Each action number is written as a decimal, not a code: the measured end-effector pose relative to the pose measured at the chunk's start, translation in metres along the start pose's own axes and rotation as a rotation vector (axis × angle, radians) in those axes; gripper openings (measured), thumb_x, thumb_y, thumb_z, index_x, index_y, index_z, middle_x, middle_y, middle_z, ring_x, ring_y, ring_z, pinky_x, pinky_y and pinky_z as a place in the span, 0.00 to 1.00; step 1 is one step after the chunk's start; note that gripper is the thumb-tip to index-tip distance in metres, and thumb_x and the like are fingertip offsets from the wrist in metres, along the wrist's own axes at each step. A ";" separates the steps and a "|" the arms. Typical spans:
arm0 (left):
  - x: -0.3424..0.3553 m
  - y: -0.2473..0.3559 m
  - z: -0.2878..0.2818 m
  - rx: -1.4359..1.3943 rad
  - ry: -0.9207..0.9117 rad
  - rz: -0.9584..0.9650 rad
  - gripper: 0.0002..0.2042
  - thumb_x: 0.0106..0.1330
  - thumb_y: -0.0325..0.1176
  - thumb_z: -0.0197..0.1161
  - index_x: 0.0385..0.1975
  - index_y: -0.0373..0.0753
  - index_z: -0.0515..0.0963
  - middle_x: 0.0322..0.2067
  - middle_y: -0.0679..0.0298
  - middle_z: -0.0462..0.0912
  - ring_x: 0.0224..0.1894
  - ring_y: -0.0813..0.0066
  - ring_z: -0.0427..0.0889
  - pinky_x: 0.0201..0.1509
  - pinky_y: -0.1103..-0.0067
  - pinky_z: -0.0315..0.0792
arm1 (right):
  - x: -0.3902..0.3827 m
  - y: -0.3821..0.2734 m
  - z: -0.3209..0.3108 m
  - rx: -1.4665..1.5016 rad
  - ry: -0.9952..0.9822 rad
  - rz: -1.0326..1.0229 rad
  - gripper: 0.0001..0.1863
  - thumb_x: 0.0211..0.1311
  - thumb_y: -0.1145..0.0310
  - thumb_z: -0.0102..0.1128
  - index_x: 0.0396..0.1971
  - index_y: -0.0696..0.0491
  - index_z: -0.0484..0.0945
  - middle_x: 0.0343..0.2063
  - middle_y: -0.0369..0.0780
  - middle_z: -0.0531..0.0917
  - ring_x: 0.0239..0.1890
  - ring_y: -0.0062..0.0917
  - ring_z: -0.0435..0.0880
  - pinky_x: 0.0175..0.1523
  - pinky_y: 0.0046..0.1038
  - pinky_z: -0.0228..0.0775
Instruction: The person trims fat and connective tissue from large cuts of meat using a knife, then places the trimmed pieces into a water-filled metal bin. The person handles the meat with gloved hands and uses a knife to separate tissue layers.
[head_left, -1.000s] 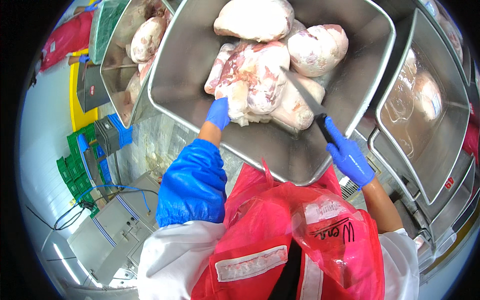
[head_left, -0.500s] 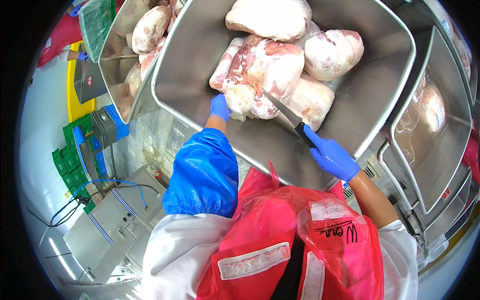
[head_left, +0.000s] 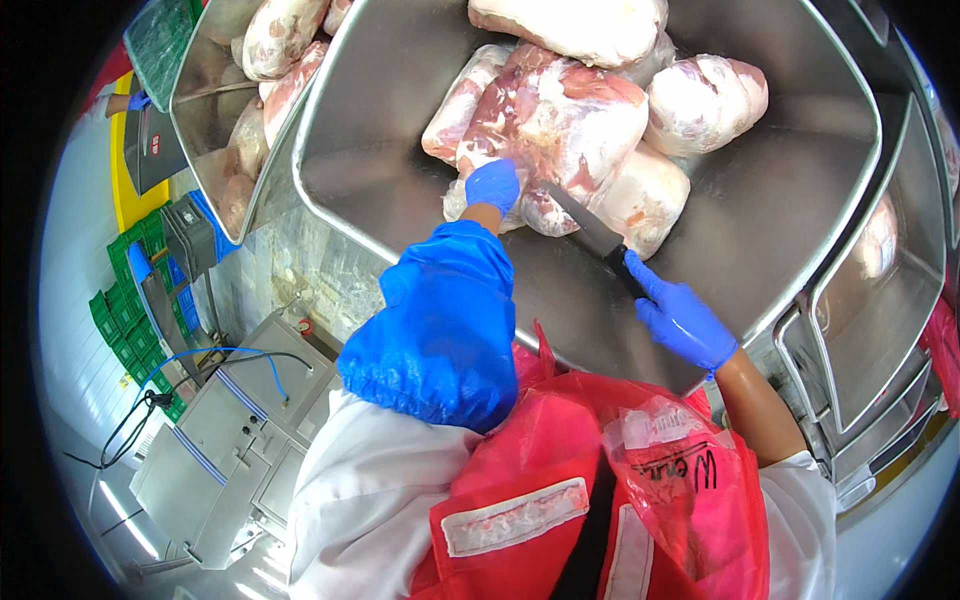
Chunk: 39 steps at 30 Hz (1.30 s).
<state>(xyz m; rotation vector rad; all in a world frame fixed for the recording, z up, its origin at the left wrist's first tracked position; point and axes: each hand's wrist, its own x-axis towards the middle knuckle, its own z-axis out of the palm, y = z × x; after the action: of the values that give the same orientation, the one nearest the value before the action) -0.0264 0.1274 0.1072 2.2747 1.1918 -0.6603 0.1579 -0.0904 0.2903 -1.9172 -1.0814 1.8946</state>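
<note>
A big steel tray [head_left: 780, 230] holds several large raw meat cuts, pink and white. My left hand [head_left: 493, 186], in a blue glove with a blue sleeve cover, grips the nearest meat cut [head_left: 560, 130] at its lower edge. In my right hand [head_left: 680, 318], also blue-gloved, is a black-handled knife [head_left: 592, 232]. Its blade lies against the underside of that same cut. I wear a red plastic apron [head_left: 600, 480] over white clothing.
A second steel tray [head_left: 205, 140] with more meat stands at the upper left. Stacked steel trays [head_left: 870, 330] sit at the right. Below left are a grey steel machine [head_left: 220, 450] with cables and green crates [head_left: 120, 310] on the floor.
My view has moved closer to the tray. My left hand keeps its hold on the meat while my right hand has drawn the knife down and left along the cut.
</note>
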 end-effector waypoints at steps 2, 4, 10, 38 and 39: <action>-0.001 -0.006 -0.006 0.119 -0.093 0.047 0.12 0.56 0.33 0.48 0.31 0.37 0.77 0.33 0.53 0.79 0.38 0.55 0.77 0.48 0.64 0.67 | 0.001 -0.006 -0.008 -0.001 -0.033 0.000 0.32 0.54 0.70 0.44 0.61 0.50 0.50 0.33 0.59 0.75 0.36 0.53 0.74 0.43 0.45 0.63; 0.007 -0.031 0.019 0.184 -0.051 0.141 0.17 0.57 0.40 0.43 0.28 0.37 0.79 0.32 0.52 0.79 0.39 0.56 0.77 0.51 0.65 0.62 | 0.004 -0.011 -0.015 -0.003 -0.038 -0.027 0.31 0.54 0.70 0.45 0.61 0.50 0.51 0.33 0.58 0.75 0.35 0.52 0.74 0.42 0.45 0.64; 0.013 -0.039 0.031 0.082 -0.065 0.146 0.22 0.60 0.46 0.42 0.26 0.34 0.80 0.30 0.49 0.79 0.37 0.54 0.78 0.53 0.67 0.61 | 0.027 -0.024 -0.034 0.035 -0.061 0.018 0.30 0.53 0.71 0.44 0.59 0.49 0.55 0.28 0.56 0.75 0.26 0.43 0.77 0.34 0.37 0.68; -0.129 -0.013 -0.082 -0.658 -0.473 -0.007 0.12 0.63 0.37 0.50 0.33 0.35 0.75 0.29 0.62 0.77 0.26 0.73 0.76 0.32 0.77 0.72 | -0.059 0.032 -0.005 -0.108 0.198 -0.227 0.30 0.57 0.71 0.43 0.62 0.40 0.53 0.26 0.53 0.74 0.26 0.47 0.74 0.34 0.43 0.65; -0.135 -0.008 -0.083 -0.911 -0.486 -0.174 0.12 0.63 0.37 0.50 0.33 0.35 0.75 0.28 0.64 0.76 0.26 0.76 0.76 0.32 0.78 0.72 | -0.056 0.035 0.003 -0.112 0.232 -0.261 0.30 0.57 0.71 0.43 0.61 0.39 0.54 0.27 0.54 0.74 0.28 0.49 0.74 0.35 0.44 0.65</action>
<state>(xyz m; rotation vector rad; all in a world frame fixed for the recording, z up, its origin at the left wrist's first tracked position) -0.0853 0.1006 0.2521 1.1863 1.1239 -0.5282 0.1731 -0.1514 0.3099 -1.8878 -1.3122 1.4634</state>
